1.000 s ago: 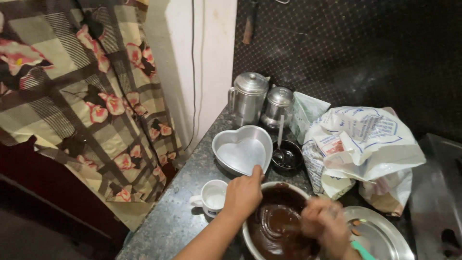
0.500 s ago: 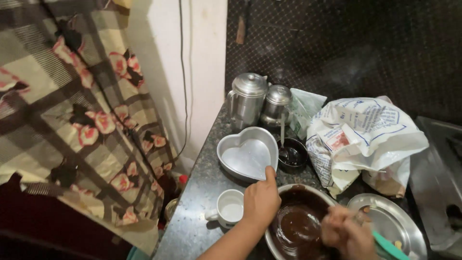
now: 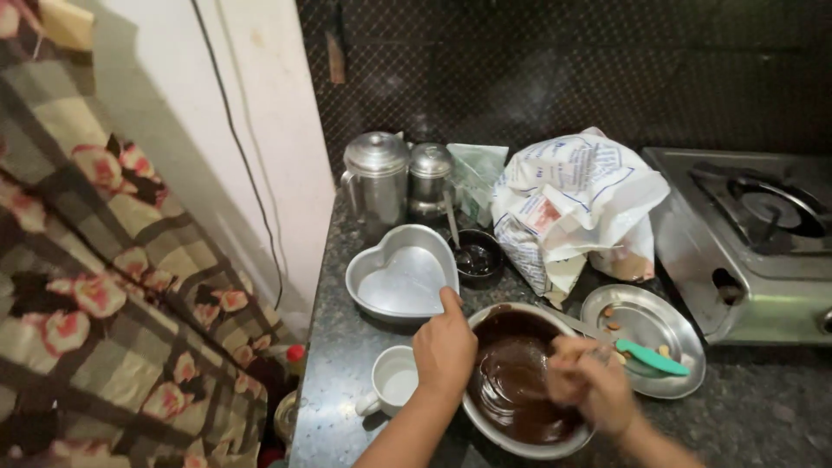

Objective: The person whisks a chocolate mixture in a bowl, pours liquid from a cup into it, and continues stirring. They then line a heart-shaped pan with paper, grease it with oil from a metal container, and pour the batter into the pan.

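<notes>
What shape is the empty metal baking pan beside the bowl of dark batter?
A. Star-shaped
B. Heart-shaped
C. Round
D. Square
B. The empty pan on the counter has two rounded lobes and a pointed end, a heart outline, just behind the left hand that steadies the bowl.

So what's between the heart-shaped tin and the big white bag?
A small dark bowl sits between the heart-shaped tin and the white bag, a spoon leaning in it, in the head view.
</notes>
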